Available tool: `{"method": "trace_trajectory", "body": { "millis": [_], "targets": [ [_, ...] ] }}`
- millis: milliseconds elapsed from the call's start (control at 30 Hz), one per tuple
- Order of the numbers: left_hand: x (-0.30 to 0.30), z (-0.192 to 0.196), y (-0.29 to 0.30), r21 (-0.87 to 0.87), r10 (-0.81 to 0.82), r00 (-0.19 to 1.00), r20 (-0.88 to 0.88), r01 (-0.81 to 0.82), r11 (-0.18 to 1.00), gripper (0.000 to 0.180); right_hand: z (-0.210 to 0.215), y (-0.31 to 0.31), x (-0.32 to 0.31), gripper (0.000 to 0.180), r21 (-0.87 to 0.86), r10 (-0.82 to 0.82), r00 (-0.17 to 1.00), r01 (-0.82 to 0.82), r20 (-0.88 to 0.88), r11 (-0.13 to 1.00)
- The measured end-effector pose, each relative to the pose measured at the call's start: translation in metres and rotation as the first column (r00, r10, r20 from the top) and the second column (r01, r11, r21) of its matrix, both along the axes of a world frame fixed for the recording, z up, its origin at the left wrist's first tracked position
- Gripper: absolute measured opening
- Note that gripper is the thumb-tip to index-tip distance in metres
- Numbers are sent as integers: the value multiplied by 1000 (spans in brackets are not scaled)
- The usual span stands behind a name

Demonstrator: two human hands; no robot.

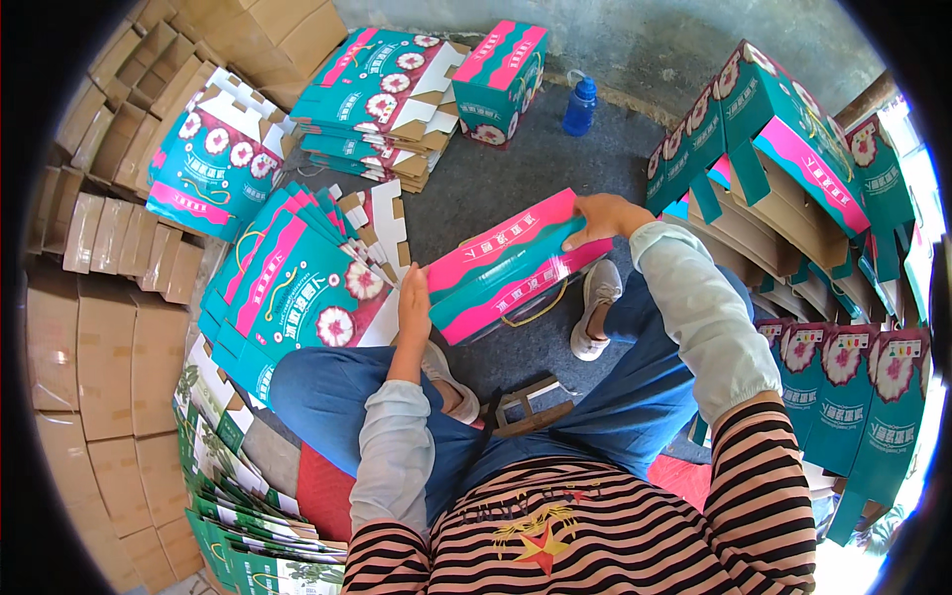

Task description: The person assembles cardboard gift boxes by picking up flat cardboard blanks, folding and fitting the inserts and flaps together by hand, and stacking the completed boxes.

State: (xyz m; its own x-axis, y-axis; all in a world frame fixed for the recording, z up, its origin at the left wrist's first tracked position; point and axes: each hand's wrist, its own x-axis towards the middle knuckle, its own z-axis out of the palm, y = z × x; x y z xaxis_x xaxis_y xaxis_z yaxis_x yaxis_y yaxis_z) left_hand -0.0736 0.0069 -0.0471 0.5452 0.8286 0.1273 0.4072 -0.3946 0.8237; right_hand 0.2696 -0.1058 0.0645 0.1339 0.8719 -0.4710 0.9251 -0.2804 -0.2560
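Between my two hands is a teal and pink gift box [508, 266] with a yellow cord handle [535, 309] on its near side. A glossy clear strip runs along the middle of its upper face. My left hand [414, 312] presses against its left end, fingers straight and close together. At the right end, my right hand [607, 220] grips the corner, with the thumb over the upper face. Between my legs lies a tape dispenser [534, 407] with a light frame.
Flat teal cartons [297, 288] are stacked at the left, with more [372, 89] behind. A finished box [499, 84] and a blue bottle [580, 104] stand by the wall. Boxes [764, 129] pile up at the right. Brown cartons [109, 337] line the far left.
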Motion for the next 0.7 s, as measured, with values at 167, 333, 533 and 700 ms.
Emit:
{"method": "trace_trajectory", "body": {
  "millis": [167,333,533,700],
  "targets": [
    [-7,5,-9,-311,284,958,-29,-279,908,68,-13,3,-10,98,103,-250,965,241,75,965],
    [10,41,-41,-611,6,971,-238,-155,777,85,-42,-6,11,97,-39,-373,917,371,-142,928],
    [-5,20,-26,-667,-9,947,-320,-218,712,80,-47,3,10,84,82,-307,948,314,-82,946],
    [12,34,-27,-685,71,989,-130,-141,715,68,32,-2,3,72,407,-350,937,313,16,858]
  ]
}}
